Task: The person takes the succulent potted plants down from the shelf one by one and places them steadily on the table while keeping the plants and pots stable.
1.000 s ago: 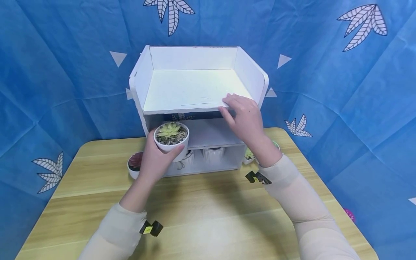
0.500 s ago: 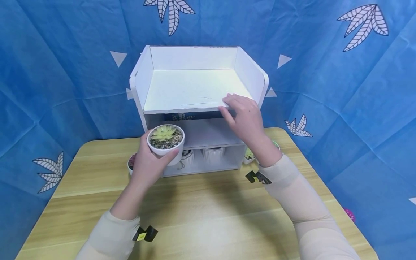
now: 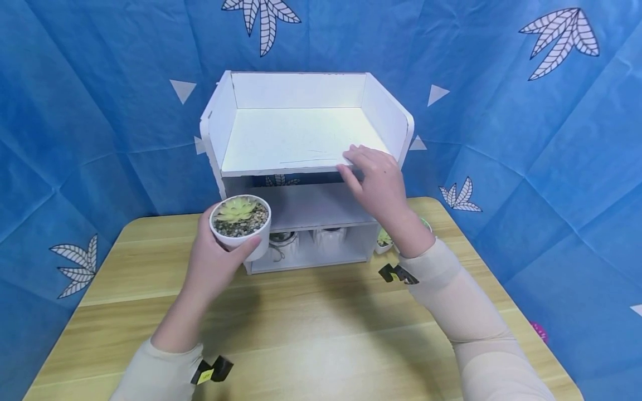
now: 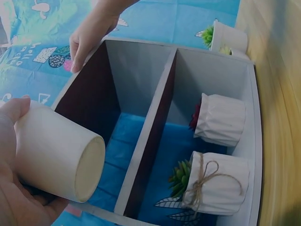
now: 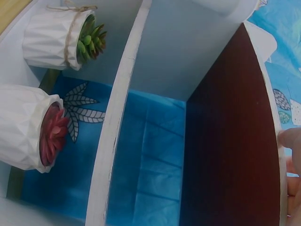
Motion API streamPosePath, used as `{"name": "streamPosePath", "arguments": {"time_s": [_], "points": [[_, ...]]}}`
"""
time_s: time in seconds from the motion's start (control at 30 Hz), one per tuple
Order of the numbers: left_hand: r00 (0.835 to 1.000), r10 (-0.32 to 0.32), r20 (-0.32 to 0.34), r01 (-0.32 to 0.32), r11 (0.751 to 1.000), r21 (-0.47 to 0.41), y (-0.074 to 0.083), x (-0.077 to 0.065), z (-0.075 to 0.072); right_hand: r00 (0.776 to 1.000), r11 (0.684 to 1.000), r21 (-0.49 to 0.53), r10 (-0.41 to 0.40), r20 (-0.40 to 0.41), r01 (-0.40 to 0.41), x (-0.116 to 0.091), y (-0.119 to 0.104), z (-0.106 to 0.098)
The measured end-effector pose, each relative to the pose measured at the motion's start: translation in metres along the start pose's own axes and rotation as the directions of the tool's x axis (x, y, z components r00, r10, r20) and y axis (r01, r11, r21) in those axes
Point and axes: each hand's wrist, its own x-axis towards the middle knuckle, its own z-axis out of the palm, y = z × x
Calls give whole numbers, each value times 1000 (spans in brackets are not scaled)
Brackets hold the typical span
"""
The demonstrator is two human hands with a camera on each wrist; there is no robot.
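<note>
My left hand grips a white round pot holding a pale green succulent in pebbles. It is held in the air in front of the left side of a white shelf. In the left wrist view the pot's base faces the shelf's lower tiers. My right hand holds the front edge of the shelf's top board, fingers on top and thumb at the edge. On the bottom tier are a twine-tied pot with a green succulent and a faceted pot with a red one.
Small potted plants stand on the wooden table beside the shelf's right side, partly hidden by the right arm. The middle tier lies between the top board and the bottom tier. A blue patterned cloth hangs behind.
My left hand has drawn the potted succulent left and toward me, away from the shelf's middle tier. It now covers the dark red plant at the left. The right hand stays put.
</note>
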Motion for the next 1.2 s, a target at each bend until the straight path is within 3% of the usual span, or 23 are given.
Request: {"name": "streamPosePath", "arguments": {"time_s": [0.2, 0.57, 0.77, 1.2], "points": [[1000, 5, -25, -5, 1000, 1, -3, -3, -10, 1000, 1000, -1, -7, -7, 7, 0, 0, 0], [994, -58, -93, 62, 997, 38, -11, -6, -36, 1000, 1000, 6, -5, -1, 5, -1, -2, 1], [982, -102, -156, 113, 992, 64, -21, -7, -49, 1000, 1000, 3, -4, 4, 4, -1, -2, 2], [959, -137, -249, 159, 984, 74, -36, -4, -65, 1000, 1000, -5, -2, 2, 2, -1, -2, 0]]}}
